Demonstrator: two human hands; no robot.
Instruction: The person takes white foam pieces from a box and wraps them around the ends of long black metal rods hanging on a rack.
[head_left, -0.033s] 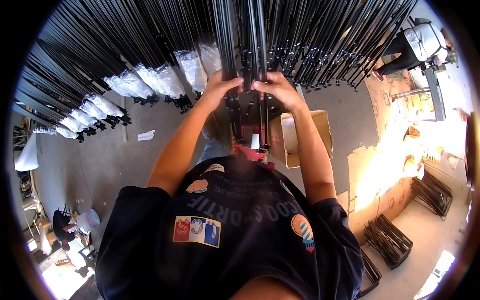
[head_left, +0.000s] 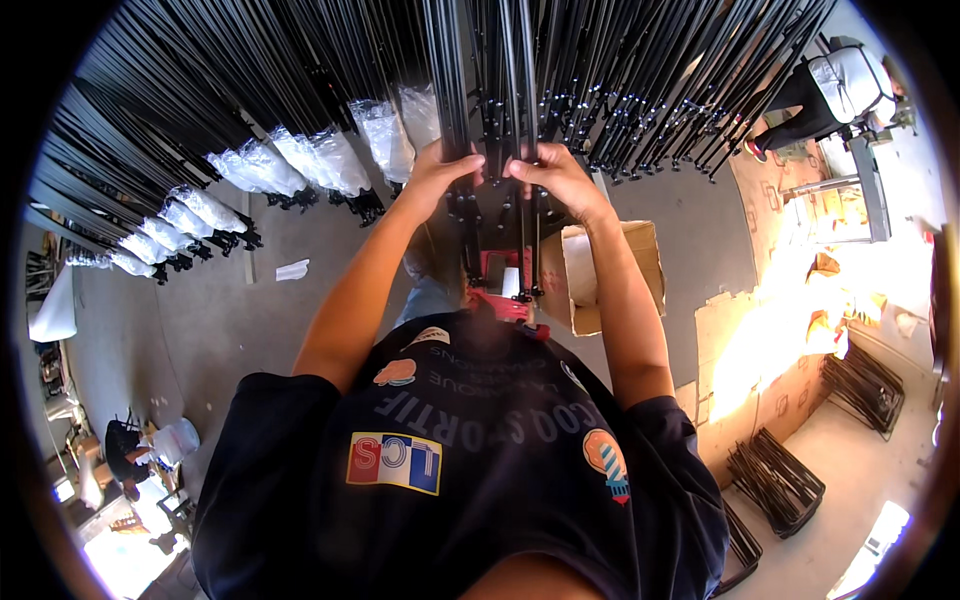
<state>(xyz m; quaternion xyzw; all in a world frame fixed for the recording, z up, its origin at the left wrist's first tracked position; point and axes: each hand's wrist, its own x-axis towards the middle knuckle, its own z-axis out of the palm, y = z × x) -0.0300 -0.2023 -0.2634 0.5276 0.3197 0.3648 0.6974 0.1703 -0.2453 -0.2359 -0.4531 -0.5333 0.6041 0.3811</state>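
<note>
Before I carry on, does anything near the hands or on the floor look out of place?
Yes: a loose white scrap lies on the grey floor, left of the left hand and apart from the plastic-wrapped black tubes. It looks like stray litter; I can't tell whether it's paper or plastic.

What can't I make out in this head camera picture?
Black rods, head view: upper ends cut off by the top edge.
Left hand and right hand, head view: some fingertips hidden by those rods.
Cardboard box, head view: partly hidden by the right forearm.
Red object, head view: partly hidden by the rods.
Floor cardboard, head view: partly washed out by glare.
</note>
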